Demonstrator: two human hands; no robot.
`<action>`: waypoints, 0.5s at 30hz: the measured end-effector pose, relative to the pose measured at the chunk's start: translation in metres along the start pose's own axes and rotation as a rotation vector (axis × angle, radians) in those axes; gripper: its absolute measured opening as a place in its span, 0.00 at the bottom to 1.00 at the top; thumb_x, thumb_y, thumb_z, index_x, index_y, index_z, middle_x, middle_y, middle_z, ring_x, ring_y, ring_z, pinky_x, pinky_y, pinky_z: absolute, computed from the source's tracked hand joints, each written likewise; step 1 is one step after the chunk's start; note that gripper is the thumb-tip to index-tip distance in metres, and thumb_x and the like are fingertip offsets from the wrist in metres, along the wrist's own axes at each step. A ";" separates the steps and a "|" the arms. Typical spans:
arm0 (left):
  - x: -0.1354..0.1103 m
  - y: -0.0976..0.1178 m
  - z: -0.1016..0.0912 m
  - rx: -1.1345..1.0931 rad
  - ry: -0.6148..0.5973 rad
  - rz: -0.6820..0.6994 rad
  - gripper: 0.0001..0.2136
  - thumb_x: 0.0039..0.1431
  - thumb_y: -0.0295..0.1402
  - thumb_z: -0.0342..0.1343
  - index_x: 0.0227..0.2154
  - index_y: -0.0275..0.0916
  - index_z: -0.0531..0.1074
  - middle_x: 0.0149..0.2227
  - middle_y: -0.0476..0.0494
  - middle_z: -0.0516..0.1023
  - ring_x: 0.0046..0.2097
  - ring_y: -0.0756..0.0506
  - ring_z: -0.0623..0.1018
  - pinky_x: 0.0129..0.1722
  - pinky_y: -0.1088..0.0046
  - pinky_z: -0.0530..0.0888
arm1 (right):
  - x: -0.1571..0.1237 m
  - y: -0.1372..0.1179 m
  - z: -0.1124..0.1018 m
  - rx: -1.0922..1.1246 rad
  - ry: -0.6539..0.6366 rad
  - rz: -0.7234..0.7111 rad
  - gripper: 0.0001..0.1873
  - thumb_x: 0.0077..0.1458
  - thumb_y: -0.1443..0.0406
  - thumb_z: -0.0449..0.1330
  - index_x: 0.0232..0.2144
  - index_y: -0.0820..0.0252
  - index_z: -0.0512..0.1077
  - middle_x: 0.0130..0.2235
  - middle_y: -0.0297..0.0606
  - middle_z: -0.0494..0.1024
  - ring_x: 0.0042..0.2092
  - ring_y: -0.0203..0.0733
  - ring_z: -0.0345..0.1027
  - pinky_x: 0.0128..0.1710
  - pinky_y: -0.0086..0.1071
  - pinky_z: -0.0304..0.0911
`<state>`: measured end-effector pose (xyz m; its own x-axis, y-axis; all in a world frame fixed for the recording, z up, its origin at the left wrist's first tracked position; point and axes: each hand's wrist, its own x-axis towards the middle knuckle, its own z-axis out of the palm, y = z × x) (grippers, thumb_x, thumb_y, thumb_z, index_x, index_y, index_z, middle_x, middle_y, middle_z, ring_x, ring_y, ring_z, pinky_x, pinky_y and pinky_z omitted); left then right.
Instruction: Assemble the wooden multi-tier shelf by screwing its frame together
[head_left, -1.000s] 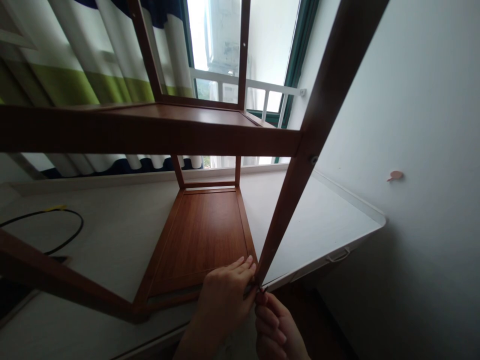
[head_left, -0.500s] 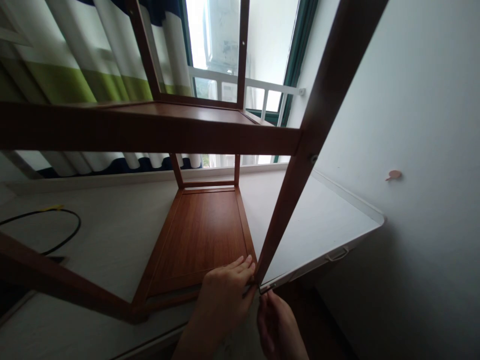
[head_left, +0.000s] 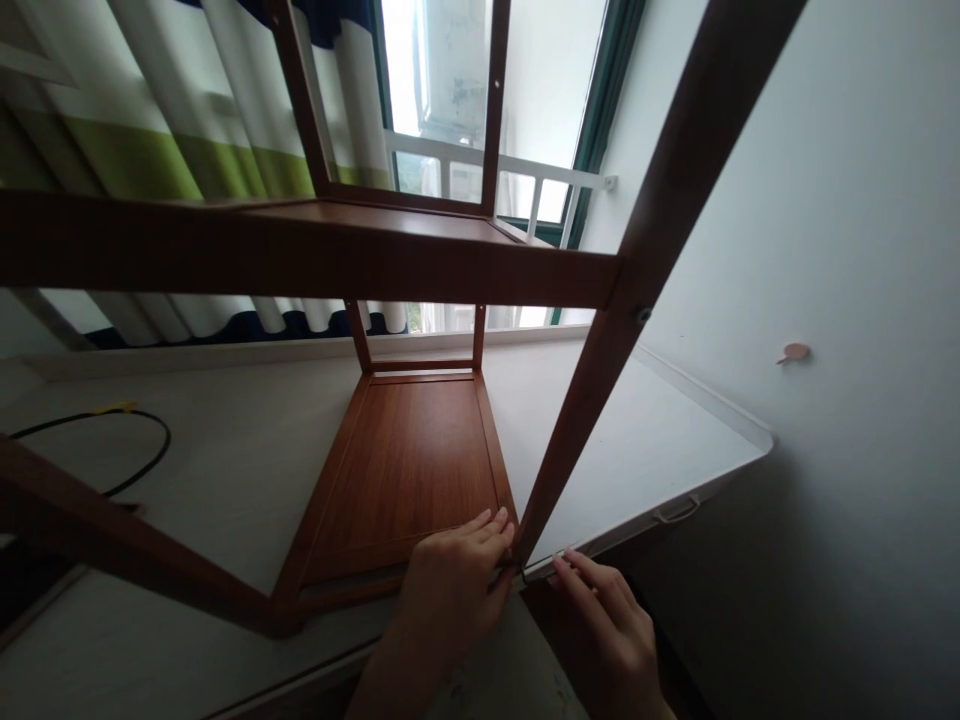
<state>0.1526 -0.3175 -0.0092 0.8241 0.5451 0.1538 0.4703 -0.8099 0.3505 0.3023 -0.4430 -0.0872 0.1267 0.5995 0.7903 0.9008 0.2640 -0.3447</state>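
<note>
A reddish-brown wooden shelf frame [head_left: 577, 430] stands in front of me, its lowest panel [head_left: 409, 450] stretching towards the window. My left hand [head_left: 457, 570] grips the near right corner of that panel, fingers on top and thumb underneath, beside the foot of the upright. Just right of this corner, my right hand [head_left: 611, 620] pinches the end of a thin dark hex key [head_left: 536, 570]. The key's other end meets the foot of the upright; its tip is hard to make out. A bolt head [head_left: 643, 315] shows higher on the same upright.
The frame stands on a white surface [head_left: 630, 430] with a raised rim and a handle [head_left: 679, 512] below its edge. A black cable loop [head_left: 161, 440] lies at left. Striped curtains [head_left: 202, 150] and a window are behind; a white wall [head_left: 862, 220] is at right.
My right hand has swung up and to the right, turning the hex key's end with it. My left hand keeps its hold on the corner. The view has shifted slightly.
</note>
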 end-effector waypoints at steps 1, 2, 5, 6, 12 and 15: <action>0.000 0.000 0.000 -0.001 0.000 -0.002 0.18 0.53 0.30 0.50 0.48 0.45 0.69 0.54 0.49 0.67 0.55 0.45 0.68 0.53 0.65 0.68 | -0.003 0.002 0.000 -0.012 -0.013 0.003 0.29 0.47 0.79 0.58 0.52 0.60 0.65 0.46 0.46 0.72 0.45 0.43 0.66 0.42 0.33 0.64; 0.000 0.001 0.000 -0.001 0.003 -0.004 0.18 0.53 0.30 0.50 0.48 0.45 0.69 0.54 0.49 0.68 0.55 0.45 0.68 0.53 0.65 0.68 | -0.005 0.003 0.000 -0.018 -0.028 0.012 0.28 0.48 0.79 0.58 0.52 0.59 0.65 0.44 0.45 0.73 0.43 0.42 0.67 0.41 0.33 0.65; -0.001 0.001 -0.001 0.001 0.005 0.000 0.18 0.53 0.29 0.50 0.48 0.45 0.69 0.53 0.50 0.68 0.55 0.45 0.68 0.52 0.65 0.68 | -0.012 0.003 0.004 0.004 -0.081 0.069 0.23 0.50 0.76 0.57 0.49 0.59 0.66 0.41 0.42 0.75 0.40 0.40 0.69 0.39 0.30 0.65; -0.001 0.001 -0.001 0.001 0.005 0.003 0.18 0.53 0.29 0.50 0.48 0.45 0.69 0.53 0.50 0.68 0.55 0.45 0.68 0.52 0.64 0.68 | -0.013 0.001 0.008 0.019 -0.095 0.104 0.20 0.51 0.75 0.57 0.48 0.59 0.67 0.40 0.41 0.75 0.39 0.39 0.70 0.38 0.29 0.65; -0.002 -0.002 -0.005 -0.025 -0.031 0.044 0.21 0.52 0.25 0.49 0.50 0.44 0.67 0.55 0.49 0.65 0.56 0.46 0.66 0.54 0.67 0.66 | -0.020 -0.019 0.036 0.123 -0.133 0.362 0.02 0.57 0.68 0.52 0.34 0.57 0.63 0.24 0.30 0.72 0.22 0.32 0.66 0.22 0.22 0.59; -0.001 -0.003 -0.010 -0.043 -0.071 0.055 0.24 0.51 0.22 0.48 0.52 0.43 0.65 0.57 0.47 0.63 0.57 0.48 0.64 0.56 0.68 0.63 | -0.024 -0.026 0.051 0.189 -0.143 0.440 0.01 0.58 0.66 0.51 0.33 0.56 0.61 0.23 0.29 0.71 0.22 0.32 0.67 0.22 0.21 0.58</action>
<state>0.1470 -0.3133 -0.0017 0.8693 0.4821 0.1090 0.4109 -0.8274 0.3828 0.2551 -0.4259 -0.1235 0.4072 0.7791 0.4766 0.6824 0.0873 -0.7258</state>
